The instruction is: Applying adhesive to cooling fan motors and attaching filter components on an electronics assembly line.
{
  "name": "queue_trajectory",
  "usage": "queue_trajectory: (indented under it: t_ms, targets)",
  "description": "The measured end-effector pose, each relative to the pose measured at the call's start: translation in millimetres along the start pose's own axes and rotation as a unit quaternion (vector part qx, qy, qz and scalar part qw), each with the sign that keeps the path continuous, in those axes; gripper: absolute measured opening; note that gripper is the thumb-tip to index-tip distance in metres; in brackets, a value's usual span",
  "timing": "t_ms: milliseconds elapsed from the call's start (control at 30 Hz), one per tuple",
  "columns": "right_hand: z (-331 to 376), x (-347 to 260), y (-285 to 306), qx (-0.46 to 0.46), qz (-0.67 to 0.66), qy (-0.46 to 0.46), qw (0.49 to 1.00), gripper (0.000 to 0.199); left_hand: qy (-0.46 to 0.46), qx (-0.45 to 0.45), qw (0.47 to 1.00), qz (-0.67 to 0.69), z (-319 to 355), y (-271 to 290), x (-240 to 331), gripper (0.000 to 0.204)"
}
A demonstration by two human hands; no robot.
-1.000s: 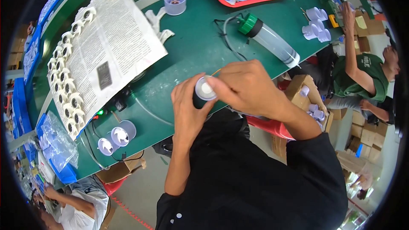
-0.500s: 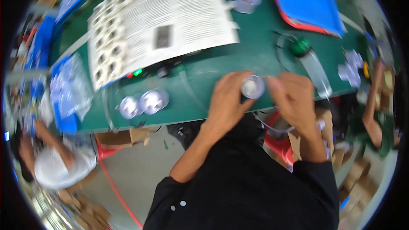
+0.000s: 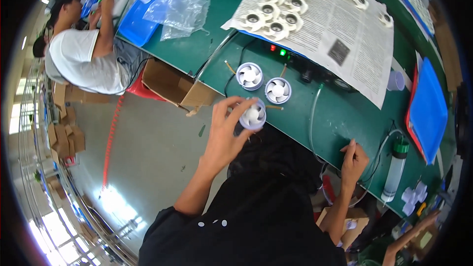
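My left hand is closed around the rim of a small round fan with white blades and a pale lavender housing. It holds this fan over the table's front edge, and a short brownish lead sticks out to the right. Just beyond it on the green table lie two similar fans, a left fan and a right fan, each with its own lead. My right hand is apart from them at the table edge, its fingers curled together and nothing visible in them.
Several white impellers sit on a printed sheet above a dark device with red and green lights. A green-capped clear cylinder and blue tray lie right. Left are a plastic bag, an open cardboard box and a seated co-worker.
My view has swung left. My left hand has carried the fan leftward, close to the other two. My right hand has come away from the fan and now stays at the right.
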State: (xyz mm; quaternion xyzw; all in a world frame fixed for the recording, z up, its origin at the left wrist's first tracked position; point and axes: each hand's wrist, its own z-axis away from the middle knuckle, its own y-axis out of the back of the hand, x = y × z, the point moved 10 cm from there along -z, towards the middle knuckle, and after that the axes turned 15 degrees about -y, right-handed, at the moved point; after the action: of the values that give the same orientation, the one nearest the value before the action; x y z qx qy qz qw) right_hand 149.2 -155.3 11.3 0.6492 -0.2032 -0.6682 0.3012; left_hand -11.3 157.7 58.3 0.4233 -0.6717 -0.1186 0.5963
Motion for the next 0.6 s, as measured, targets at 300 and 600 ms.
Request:
queue_trajectory:
  t_ms: [300,600]
  targets:
    - [-1,0,-2,0.004,0.022,0.023,0.999,0.039,-0.131,0.031,0.985,-0.110,-39,23,27,0.058]
    - [1,8,0,0.020,0.018,0.055,0.998,0.049,-0.250,-0.181,0.919,-0.243,-68,-21,27,0.029]
